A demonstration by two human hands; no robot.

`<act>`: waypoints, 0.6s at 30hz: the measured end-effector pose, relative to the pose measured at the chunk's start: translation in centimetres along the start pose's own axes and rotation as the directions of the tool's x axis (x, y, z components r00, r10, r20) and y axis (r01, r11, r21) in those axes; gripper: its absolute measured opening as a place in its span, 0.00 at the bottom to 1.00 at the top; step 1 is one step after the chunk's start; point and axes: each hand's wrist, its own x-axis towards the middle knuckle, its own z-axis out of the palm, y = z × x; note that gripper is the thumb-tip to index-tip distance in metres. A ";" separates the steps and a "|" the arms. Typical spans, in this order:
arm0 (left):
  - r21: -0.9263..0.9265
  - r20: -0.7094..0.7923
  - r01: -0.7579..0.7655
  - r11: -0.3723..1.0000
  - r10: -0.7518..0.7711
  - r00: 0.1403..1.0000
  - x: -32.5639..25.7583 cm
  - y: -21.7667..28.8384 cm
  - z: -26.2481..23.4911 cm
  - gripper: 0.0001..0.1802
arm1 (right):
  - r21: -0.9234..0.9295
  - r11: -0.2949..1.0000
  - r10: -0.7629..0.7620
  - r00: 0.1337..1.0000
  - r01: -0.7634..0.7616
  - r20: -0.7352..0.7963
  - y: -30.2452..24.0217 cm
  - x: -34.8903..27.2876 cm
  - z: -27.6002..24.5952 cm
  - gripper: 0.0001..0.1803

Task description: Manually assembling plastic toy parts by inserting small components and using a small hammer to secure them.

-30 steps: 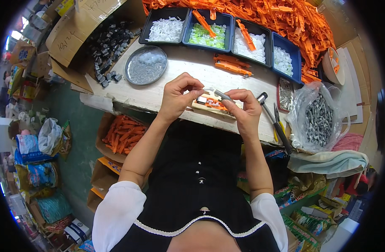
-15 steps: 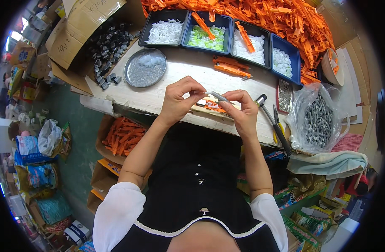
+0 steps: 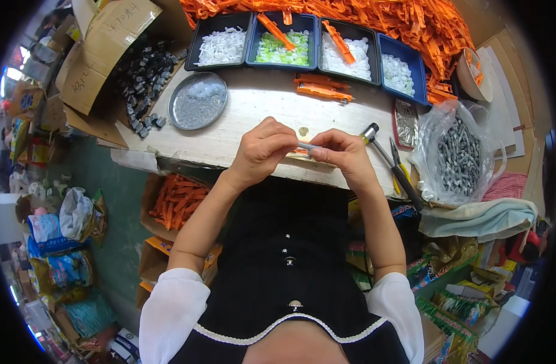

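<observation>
Clock centre = grey part (image 3: pixel 306 146), 12 = away from me. Left to right:

Open carton (image 3: pixel 123 42) at 10, black parts (image 3: pixel 145 82) spilling from its mouth onto the surface (image 3: pixel 253 97). Lower carton (image 3: pixel 148 213) at 8, below the surface edge, holds orange pieces. Round metal dish (image 3: pixel 196 128) at 10, clear bits inside. Black tray (image 3: pixel 217 66) at 11, white pieces.

Left hand (image 3: pixel 262 148) at 9: thumb and fingers pinching the grey part's left end; can't tell if something smaller is in there too. Blue tray (image 3: pixel 283 66) at 12, green and white pieces. The grey part lies roughly level between both hands, above an orange bit (image 3: pixel 298 153) mostly hidden by my fingers. Loose orange pieces (image 3: pixel 323 91) between 12 and 1.

Right hand (image 3: pixel 347 155) at 3: thumb and fingers pinching the right end. Second black tray (image 3: pixel 349 77) at 1, white pieces, orange piece laid across. Hammer (image 3: pixel 392 165) and pliers (image 3: pixel 400 167) between 3 and 4, side by side. Second blue tray (image 3: pixel 417 76) at 2, pale pieces. Clear bag (image 3: pixel 426 167) at 3, full of grey parts.
</observation>
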 end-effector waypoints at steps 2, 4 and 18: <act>0.004 0.003 -0.005 1.000 0.005 1.000 -0.2 -0.2 0.5 0.10 | -0.024 0.999 0.039 0.999 -0.039 0.025 0.2 -0.2 -0.4 0.10; 0.006 0.034 0.010 1.000 -0.010 0.999 -0.4 -0.5 0.9 0.11 | -0.008 0.999 0.044 0.999 -0.043 0.020 0.5 -0.5 -1.0 0.10; 0.280 0.002 0.181 0.943 -0.189 0.982 -1.8 -2.8 4.3 0.10 | -0.118 0.989 0.078 0.992 -0.089 -0.095 2.7 -1.0 -4.1 0.10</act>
